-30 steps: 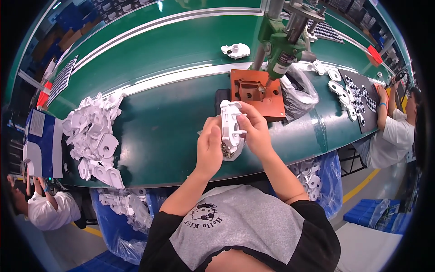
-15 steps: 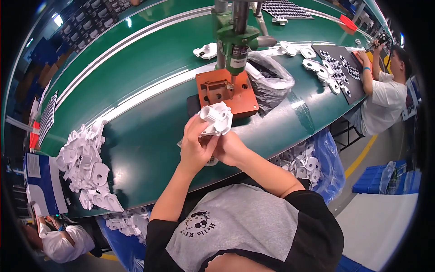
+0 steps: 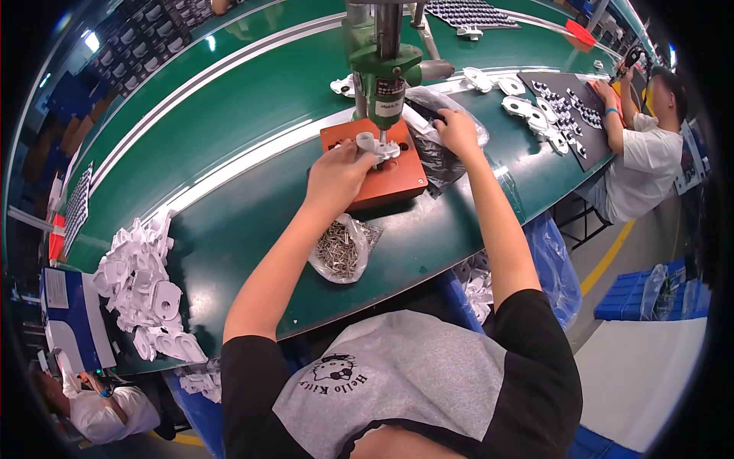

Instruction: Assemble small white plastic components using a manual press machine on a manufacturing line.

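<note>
beneath the upright green metal press, a white moulded plastic housing with a round collar sits on the orange rectangular block, held at its near left side by the left hand. the right hand is curled over the crinkled clear plastic bag with dark contents; whether it grips anything i cannot tell. left fingertips lie near the press's tip, so lowering it now could pinch them. a badly seated housing could crack under off-centre force; its seating is hidden. the left forearm, brushing the open clear bag of silver metal pins, could spill them.
</note>
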{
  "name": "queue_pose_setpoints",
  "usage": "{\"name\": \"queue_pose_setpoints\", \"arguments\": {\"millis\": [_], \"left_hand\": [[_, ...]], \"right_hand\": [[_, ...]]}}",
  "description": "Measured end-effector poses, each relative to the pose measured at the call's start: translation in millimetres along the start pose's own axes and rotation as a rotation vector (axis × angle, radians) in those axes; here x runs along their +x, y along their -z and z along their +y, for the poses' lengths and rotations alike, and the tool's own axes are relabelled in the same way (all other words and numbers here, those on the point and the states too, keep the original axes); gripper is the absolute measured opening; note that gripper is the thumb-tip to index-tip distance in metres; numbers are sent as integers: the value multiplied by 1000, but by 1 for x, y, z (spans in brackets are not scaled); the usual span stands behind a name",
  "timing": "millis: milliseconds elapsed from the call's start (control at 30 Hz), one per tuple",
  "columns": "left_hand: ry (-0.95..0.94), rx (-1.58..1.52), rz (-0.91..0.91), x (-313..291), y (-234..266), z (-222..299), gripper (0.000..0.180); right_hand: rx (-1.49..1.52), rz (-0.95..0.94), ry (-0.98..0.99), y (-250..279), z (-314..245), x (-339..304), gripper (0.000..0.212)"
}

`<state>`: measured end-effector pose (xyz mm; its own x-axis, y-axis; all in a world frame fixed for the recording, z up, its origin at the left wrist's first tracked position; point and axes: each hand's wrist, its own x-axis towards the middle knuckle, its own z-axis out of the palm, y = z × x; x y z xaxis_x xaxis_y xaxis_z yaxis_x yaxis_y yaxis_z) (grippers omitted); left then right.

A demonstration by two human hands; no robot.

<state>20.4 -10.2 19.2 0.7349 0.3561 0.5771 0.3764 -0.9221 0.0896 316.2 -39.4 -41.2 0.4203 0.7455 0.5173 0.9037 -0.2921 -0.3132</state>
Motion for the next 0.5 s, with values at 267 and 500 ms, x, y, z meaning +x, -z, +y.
{"name": "queue_pose_setpoints", "arguments": {"millis": [267,500], "left_hand": [[-8,-141,-45,-8,-9,-11,11],[70,-211,-59,-17,-8,-5,19]], "right_hand": [[80,-191,-65,-18,18,18,19],[837,-235,-177,50,-55,2,26]]}}
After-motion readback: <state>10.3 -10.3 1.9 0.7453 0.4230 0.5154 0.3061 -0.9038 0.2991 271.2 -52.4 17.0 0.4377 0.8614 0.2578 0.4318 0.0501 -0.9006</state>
